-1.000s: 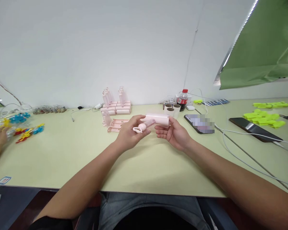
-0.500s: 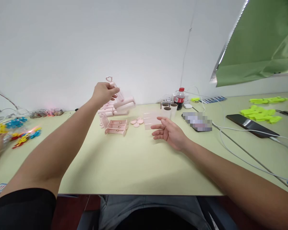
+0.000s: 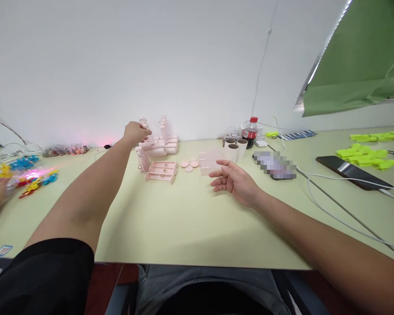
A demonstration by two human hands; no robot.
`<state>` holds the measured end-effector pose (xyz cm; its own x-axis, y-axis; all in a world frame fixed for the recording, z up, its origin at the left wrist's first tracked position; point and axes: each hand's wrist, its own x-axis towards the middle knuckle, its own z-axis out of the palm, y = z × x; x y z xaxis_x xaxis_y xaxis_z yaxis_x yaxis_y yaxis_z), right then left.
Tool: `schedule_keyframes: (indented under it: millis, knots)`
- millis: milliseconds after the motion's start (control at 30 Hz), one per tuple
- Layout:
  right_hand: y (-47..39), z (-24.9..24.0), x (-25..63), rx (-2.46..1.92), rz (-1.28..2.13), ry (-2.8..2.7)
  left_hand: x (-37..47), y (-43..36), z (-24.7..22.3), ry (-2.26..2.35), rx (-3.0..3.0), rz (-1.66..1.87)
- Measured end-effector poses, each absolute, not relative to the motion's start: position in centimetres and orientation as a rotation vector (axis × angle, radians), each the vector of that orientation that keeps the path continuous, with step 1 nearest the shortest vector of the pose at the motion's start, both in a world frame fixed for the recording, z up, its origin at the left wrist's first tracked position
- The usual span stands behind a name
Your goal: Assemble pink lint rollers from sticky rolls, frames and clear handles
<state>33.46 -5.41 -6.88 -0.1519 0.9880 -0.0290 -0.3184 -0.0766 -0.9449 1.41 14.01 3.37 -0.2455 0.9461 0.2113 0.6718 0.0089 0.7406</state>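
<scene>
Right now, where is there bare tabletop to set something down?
Free tabletop: between right forearm and left forearm, in front of the pink trays and discs; also from left forearm to colorful pieces. Crowded: around the left hand, pink tubes and bottle.

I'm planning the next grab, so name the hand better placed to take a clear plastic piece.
The right hand, I judge: it looks empty, its fingers open close to the clear plastic pieces. The left hand is farther away, at the pink stack.

Your left hand (image 3: 135, 133) pinched a pale pink tube (image 3: 149, 139) that leaned near upright, a loop (image 3: 143, 120) at its top. A pink cylinder (image 3: 156, 151) lay sideways at its foot.
</scene>
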Motion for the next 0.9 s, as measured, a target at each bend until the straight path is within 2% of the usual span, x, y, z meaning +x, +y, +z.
schedule_keyframes:
  millis: [267, 900]
  knots:
    - [-5.4, -7.0, 33.4, -0.928, 1.497, -1.051, 0.2, 15.0, 2.3, 2.102, 1.579, 0.923]
    - [-5.6, -7.2, 33.6, -0.949, 1.501, -1.120, -1.6, 15.9, 2.1, 2.229, 1.492, 0.899]
